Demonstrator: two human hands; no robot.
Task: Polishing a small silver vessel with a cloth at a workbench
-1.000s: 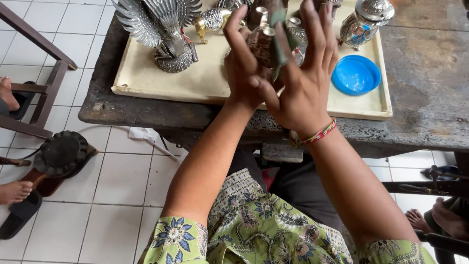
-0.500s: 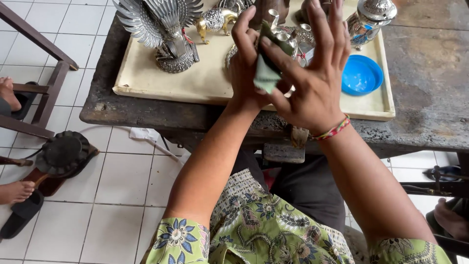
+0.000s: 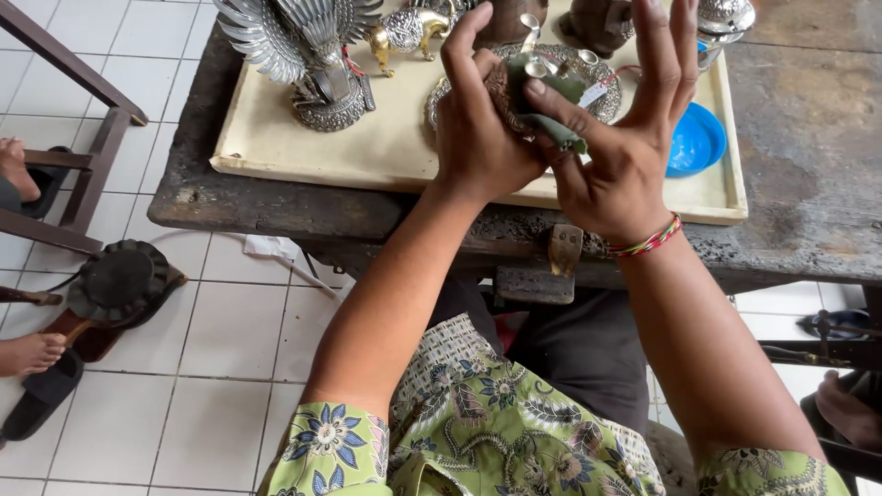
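My left hand (image 3: 478, 129) cups a small embossed metal piece (image 3: 503, 90) with little silver tubes on top, held above the tray. My right hand (image 3: 625, 165) presses a green cloth (image 3: 551, 92) against that piece with the thumb, its other fingers raised and spread. A beaded red and green bracelet (image 3: 648, 241) circles my right wrist. Both hands hover over a cream tray (image 3: 367, 156), just in front of an ornate silver plate (image 3: 606, 96) lying on it.
On the tray stand a silver winged bird figure (image 3: 303, 46), a small gold animal (image 3: 404, 28) and a blue bowl (image 3: 698, 138). The tray lies on a dark worn table (image 3: 808, 156). Another person's feet (image 3: 28, 354) and a round black object (image 3: 119, 280) are on the tiled floor at left.
My right hand has gathered the green cloth from a loose strip between the hands and now pins it on the metal piece with the thumb. Both hands stay over the tray.
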